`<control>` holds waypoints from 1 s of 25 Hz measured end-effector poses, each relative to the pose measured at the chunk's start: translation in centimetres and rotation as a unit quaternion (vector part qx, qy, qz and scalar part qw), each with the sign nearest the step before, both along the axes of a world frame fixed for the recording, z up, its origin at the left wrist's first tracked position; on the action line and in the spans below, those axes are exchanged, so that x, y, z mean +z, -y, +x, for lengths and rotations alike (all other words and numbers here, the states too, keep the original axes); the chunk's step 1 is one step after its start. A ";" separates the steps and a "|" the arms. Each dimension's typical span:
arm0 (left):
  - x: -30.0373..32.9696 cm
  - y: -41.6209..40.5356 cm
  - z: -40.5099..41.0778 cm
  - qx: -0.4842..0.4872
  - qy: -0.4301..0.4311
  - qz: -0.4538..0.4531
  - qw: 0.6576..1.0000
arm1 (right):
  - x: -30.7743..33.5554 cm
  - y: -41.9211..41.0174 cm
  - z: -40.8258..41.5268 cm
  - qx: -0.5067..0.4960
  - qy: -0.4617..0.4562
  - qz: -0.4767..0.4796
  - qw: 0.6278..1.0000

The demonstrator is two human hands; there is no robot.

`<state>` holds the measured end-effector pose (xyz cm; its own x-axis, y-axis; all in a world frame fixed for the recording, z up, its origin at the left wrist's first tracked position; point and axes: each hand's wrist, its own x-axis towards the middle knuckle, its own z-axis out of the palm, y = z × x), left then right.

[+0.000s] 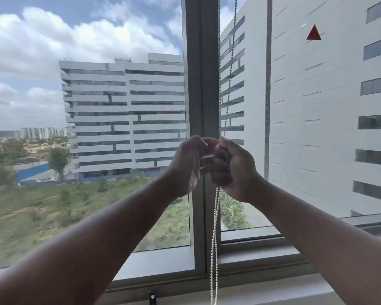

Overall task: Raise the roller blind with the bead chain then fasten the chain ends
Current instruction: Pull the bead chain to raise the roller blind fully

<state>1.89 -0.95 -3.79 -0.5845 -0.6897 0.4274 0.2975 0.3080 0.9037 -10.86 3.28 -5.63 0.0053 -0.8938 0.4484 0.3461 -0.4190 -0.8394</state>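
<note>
The blind is out of sight above, so this looks like the fastening step. The right hand (233,168) is fisted round the chain (215,238), which hangs below it; the left hand (189,164), half curled beside it, pinches something unclear. Next, joining the ends needs fine fingertip work.

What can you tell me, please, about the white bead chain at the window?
The white bead chain is a thin string of small round beads, plastic by the look. Two strands hang from above, beside the grey window frame, into the right hand, shut around them. The left hand pinches there too. Below, two strands dangle together past the sill.
</note>
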 end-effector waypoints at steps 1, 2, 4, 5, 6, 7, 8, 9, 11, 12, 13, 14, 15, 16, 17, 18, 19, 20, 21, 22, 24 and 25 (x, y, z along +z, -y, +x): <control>2.7 -0.3 -0.2 -0.011 -0.038 -0.003 0.999 | 0.0 -0.2 0.1 -0.002 -0.011 0.000 1.000; 5.2 -0.7 -0.4 -0.026 -0.055 -0.006 0.998 | 0.0 -0.4 0.2 0.002 -0.017 -0.001 1.000; 8.9 -1.6 -1.2 -0.043 -0.044 -0.009 0.998 | 0.0 -0.8 0.6 0.018 -0.016 -0.003 1.000; 9.9 -2.0 -1.5 -0.046 -0.033 -0.006 0.998 | 0.0 -1.0 0.8 0.022 -0.013 -0.003 1.000; 10.5 -2.4 -1.7 -0.050 -0.021 -0.004 0.998 | -0.1 -1.3 0.8 0.022 -0.012 -0.004 1.000; 10.8 -2.6 -1.8 -0.059 -0.012 -0.001 0.998 | -0.1 -1.5 0.7 0.019 -0.013 -0.004 1.000; 10.7 -2.7 -1.9 -0.071 -0.009 0.001 0.997 | -0.1 -1.8 0.6 0.015 -0.015 -0.005 1.000; 10.6 -2.6 -1.9 -0.085 -0.013 0.004 0.996 | -0.1 -2.0 0.4 0.011 -0.019 -0.006 1.000; 10.4 -2.5 -2.0 -0.110 -0.021 0.013 0.994 | -0.1 -2.3 0.2 0.006 -0.023 -0.006 1.000; 10.3 -2.5 -2.0 -0.117 -0.021 0.018 0.993 | -0.1 -2.3 0.1 0.004 -0.024 -0.005 1.000; 10.4 -2.5 -2.2 -0.119 -0.021 0.021 0.992 | -0.2 -2.2 0.3 0.003 -0.025 -0.005 1.000; 10.5 -2.5 -2.3 -0.118 -0.023 0.024 0.993 | -0.2 -2.2 0.5 0.002 -0.025 -0.006 1.000; 10.5 -2.5 -2.4 -0.117 -0.023 0.025 0.993 | -0.3 -2.1 0.7 -0.001 -0.026 -0.008 1.000; 10.5 -2.6 -2.4 -0.118 -0.020 0.023 0.993 | -0.3 -2.1 0.9 -0.005 -0.029 -0.012 0.999; 10.4 -2.8 -2.3 -0.120 -0.016 0.017 0.992 | -0.3 -2.1 1.0 -0.011 -0.037 -0.018 0.999; 10.2 -3.0 -2.3 -0.121 -0.016 0.015 0.992 | -0.3 -2.2 1.0 -0.021 -0.050 -0.025 0.998; 10.0 -3.1 -2.3 -0.119 -0.027 0.021 0.992 | -0.3 -2.4 0.8 -0.031 -0.066 -0.034 0.997; 10.0 -3.1 -2.3 -0.115 -0.051 0.028 0.992 | -0.2 -2.5 0.7 -0.039 -0.082 -0.042 0.995; 9.9 -3.2 -2.3 -0.106 -0.071 0.031 0.991 | -0.1 -2.6 0.7 -0.044 -0.094 -0.046 0.993; 9.7 -3.1 -2.2 -0.096 -0.085 0.030 0.991 | -0.2 -2.6 0.8 -0.046 -0.101 -0.048 0.993; 9.0 -2.8 -1.9 -0.085 -0.092 0.025 0.992 | -0.8 -2.5 1.2 -0.041 -0.103 -0.043 0.993; 8.4 -2.6 -1.8 -0.084 -0.091 0.025 0.992 | -1.4 -2.4 1.4 -0.038 -0.101 -0.038 0.993</control>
